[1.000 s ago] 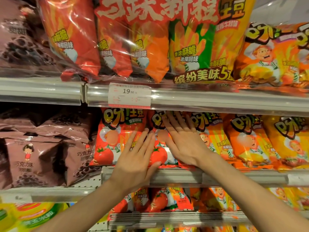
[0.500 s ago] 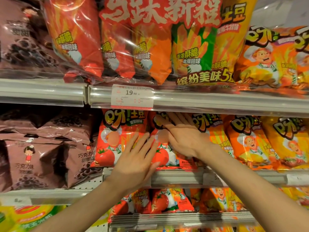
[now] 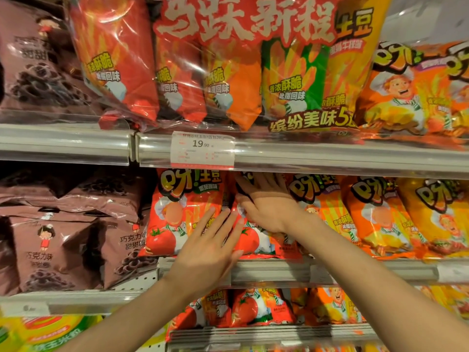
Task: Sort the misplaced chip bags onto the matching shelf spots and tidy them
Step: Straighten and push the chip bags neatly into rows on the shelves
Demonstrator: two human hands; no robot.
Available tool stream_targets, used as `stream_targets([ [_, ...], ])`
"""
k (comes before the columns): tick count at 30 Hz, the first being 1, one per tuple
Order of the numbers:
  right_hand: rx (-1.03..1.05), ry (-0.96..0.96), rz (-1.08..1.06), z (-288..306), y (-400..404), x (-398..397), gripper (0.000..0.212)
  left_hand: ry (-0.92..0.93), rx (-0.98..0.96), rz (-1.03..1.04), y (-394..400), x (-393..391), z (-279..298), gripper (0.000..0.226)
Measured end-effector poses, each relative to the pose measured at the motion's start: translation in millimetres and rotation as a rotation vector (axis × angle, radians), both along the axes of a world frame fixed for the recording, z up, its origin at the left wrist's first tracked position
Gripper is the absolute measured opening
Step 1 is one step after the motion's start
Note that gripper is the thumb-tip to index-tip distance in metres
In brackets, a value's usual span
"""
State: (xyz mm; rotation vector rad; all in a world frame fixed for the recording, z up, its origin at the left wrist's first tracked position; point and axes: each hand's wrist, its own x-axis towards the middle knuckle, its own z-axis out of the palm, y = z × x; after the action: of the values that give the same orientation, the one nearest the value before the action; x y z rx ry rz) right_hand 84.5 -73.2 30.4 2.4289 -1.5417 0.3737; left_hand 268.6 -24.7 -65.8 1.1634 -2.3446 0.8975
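Middle shelf (image 3: 269,270): red tomato bags (image 3: 182,214) upright at front edge. Left hand (image 3: 210,247) flat, fingers straight, pressing bag fronts. Right hand (image 3: 266,201) on second bag's top; grip unclear. Judged late tidying; other rows unchecked.

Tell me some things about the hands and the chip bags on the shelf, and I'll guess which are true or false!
1. Both hands touch red tomato bags. True.
2. The left hand is a fist. False: its fingers lie straight.
3. The price tag reads 19.90. True.
4. The brown bags sit right of the hands. False: they sit left.
5. The right hand holds a bottle. False: it rests on a bag.
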Motion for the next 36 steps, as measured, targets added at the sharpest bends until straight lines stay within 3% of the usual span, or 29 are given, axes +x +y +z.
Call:
stream_targets([
  [4,0.053,-0.139,-0.035,10,21,-27,0.053,0.059,-0.014,-0.050,6,7,13,0.052],
  [11,0.057,0.030,-0.047,-19,53,-66,0.094,0.144,0.047,0.027,-10,-19,59,0.056],
  [17,-0.019,0.102,-0.050,-42,42,-75,0.099,-0.009,0.189,0.049,-31,-28,63,0.081],
  [30,-0.062,0.141,-0.012,-47,39,-76,0.113,-0.147,0.140,-0.034,-36,-13,59,0.096],
  [36,-0.088,0.149,-0.029,-49,33,-73,0.112,-0.194,0.126,0.060,-40,-11,57,0.104],
])
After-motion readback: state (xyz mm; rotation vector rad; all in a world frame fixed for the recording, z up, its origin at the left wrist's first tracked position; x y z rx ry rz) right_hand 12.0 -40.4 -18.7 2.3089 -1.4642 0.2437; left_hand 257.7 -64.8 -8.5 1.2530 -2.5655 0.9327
